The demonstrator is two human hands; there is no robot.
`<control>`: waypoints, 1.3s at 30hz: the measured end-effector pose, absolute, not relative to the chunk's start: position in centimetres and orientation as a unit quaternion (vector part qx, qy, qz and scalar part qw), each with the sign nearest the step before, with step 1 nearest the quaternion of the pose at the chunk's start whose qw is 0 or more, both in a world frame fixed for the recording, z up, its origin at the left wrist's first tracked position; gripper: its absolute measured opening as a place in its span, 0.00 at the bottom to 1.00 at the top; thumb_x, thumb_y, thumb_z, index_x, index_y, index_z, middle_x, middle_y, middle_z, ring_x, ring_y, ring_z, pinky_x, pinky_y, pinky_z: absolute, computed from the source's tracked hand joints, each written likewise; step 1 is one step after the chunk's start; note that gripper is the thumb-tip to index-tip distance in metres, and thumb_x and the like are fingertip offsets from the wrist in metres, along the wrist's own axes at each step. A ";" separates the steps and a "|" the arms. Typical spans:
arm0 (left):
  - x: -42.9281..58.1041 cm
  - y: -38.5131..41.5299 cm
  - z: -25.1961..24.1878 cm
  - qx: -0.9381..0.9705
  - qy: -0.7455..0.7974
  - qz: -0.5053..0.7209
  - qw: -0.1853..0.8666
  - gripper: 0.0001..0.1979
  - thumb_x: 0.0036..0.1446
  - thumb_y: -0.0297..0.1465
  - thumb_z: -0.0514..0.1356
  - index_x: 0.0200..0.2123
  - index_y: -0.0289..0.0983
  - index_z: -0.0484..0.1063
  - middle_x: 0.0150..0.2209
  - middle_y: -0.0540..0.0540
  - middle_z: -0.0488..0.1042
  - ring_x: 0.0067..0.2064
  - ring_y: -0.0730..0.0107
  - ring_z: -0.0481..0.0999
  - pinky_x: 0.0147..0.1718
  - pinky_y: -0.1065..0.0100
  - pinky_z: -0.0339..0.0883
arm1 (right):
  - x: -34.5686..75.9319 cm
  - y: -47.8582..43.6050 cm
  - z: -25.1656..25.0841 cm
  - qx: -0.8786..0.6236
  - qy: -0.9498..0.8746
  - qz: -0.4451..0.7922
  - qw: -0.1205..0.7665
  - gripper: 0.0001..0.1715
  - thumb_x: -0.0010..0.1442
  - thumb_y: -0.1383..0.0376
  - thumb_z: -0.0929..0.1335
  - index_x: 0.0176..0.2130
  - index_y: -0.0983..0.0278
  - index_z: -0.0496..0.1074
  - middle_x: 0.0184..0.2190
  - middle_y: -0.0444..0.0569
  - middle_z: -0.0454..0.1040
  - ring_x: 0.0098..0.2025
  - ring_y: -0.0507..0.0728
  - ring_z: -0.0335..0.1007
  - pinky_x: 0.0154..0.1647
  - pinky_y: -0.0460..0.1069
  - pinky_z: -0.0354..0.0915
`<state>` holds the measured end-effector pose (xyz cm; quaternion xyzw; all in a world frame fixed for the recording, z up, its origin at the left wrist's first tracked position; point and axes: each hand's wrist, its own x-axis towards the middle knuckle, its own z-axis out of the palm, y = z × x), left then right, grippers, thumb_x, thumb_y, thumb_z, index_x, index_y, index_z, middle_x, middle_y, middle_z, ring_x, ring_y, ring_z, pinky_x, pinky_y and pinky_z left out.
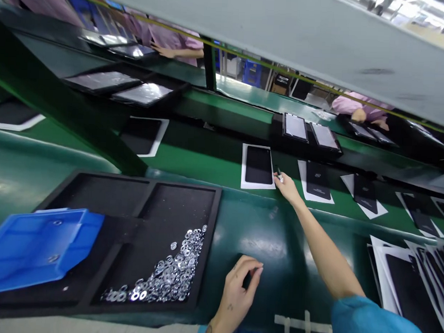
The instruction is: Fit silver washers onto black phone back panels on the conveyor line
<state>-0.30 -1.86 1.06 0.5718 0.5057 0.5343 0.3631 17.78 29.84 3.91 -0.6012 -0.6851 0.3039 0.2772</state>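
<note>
My right hand (286,184) reaches out to the green belt (207,161) and its fingers pinch a small dark thing at the right edge of a white sheet carrying a black tablet (259,165). My left hand (239,286) rests on the dark green bench, fingers curled in a loose pinch; what they hold, if anything, is too small to make out. Just left of it a black foam tray (132,221) holds a heap of small silver washers (167,271).
A blue plastic bin (33,247) lies on the tray's left side. More black tablets on white sheets (318,179) ride the belt to the right, and a stack of them (410,285) sits at my right. Other people's hands in pink sleeves (358,113) work across the line.
</note>
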 end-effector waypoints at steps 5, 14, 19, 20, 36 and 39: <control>-0.3 -1.7 0.8 0.571 0.499 0.554 0.343 0.07 0.73 0.26 0.60 0.45 0.40 0.78 0.39 0.45 0.78 0.39 0.66 0.80 0.39 0.68 0.75 | 15.6 33.2 4.1 -0.680 -0.683 0.218 0.155 0.20 0.69 0.53 0.72 0.51 0.66 0.75 0.46 0.64 0.82 0.51 0.69 0.79 0.52 0.55 0.69; -0.4 -1.8 0.2 0.578 0.497 0.550 0.341 0.07 0.73 0.25 0.60 0.45 0.40 0.79 0.40 0.45 0.79 0.40 0.66 0.80 0.41 0.68 0.74 | 15.5 34.7 5.2 -0.688 -0.699 0.176 0.089 0.12 0.68 0.63 0.68 0.46 0.69 0.76 0.50 0.69 0.80 0.54 0.70 0.78 0.56 0.55 0.68; -0.5 -1.6 0.6 0.581 0.502 0.546 0.335 0.07 0.73 0.26 0.61 0.44 0.39 0.80 0.39 0.45 0.80 0.40 0.66 0.81 0.40 0.68 0.75 | 17.6 32.7 8.0 -0.650 -0.720 0.161 0.183 0.20 0.73 0.59 0.60 0.54 0.68 0.72 0.45 0.63 0.82 0.49 0.65 0.78 0.49 0.52 0.67; -0.5 -1.6 0.6 0.581 0.504 0.545 0.334 0.07 0.73 0.26 0.61 0.44 0.39 0.80 0.39 0.45 0.80 0.40 0.66 0.81 0.40 0.68 0.75 | 18.5 31.5 8.7 -0.638 -0.723 0.160 0.209 0.23 0.74 0.57 0.59 0.55 0.69 0.71 0.44 0.62 0.82 0.46 0.65 0.78 0.47 0.52 0.67; -1.3 -1.4 1.5 0.586 0.552 0.479 0.349 0.06 0.74 0.30 0.60 0.44 0.39 0.79 0.40 0.44 0.80 0.42 0.64 0.82 0.43 0.66 0.78 | 19.4 6.9 11.3 -0.439 -0.824 0.358 -0.003 0.21 0.66 0.71 0.68 0.55 0.58 0.80 0.43 0.49 0.86 0.42 0.62 0.85 0.42 0.51 0.70; -1.9 -2.1 1.2 0.568 0.586 0.478 0.326 0.05 0.74 0.31 0.61 0.46 0.39 0.78 0.39 0.44 0.79 0.38 0.66 0.81 0.39 0.67 0.77 | 18.5 8.7 10.8 -0.424 -0.781 0.442 0.125 0.15 0.68 0.69 0.69 0.51 0.58 0.81 0.40 0.47 0.85 0.38 0.57 0.81 0.41 0.49 0.70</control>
